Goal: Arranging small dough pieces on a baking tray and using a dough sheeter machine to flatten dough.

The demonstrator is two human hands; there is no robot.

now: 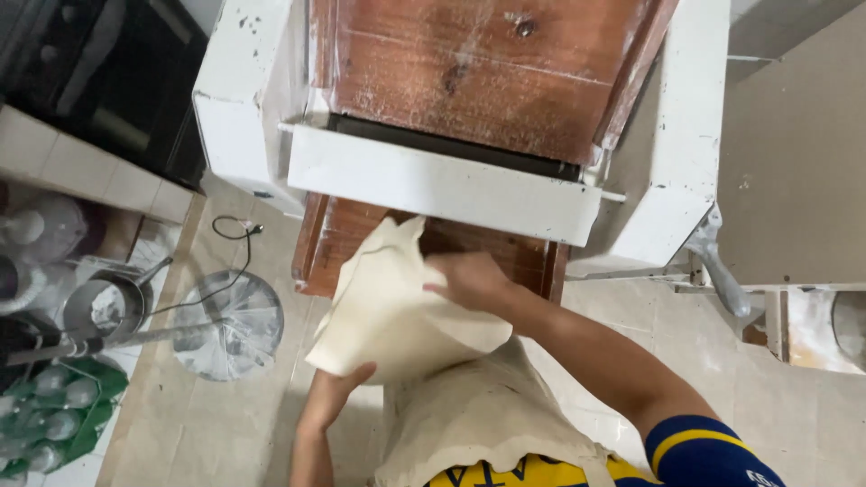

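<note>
Fingers of the right hand [469, 281] curl over the top of the dough sheet [397, 316], gripping it below the white roller machine [451, 185]; the left hand [338, 388] cups the sheet's lower edge from beneath.

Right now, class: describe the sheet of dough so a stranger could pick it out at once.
Find the big white machine with floury wooden boards. Just below its white front bar hangs the dough sheet, gripped by the right hand above and the left hand beneath. It alone is pale cream, limp and folded.
</note>
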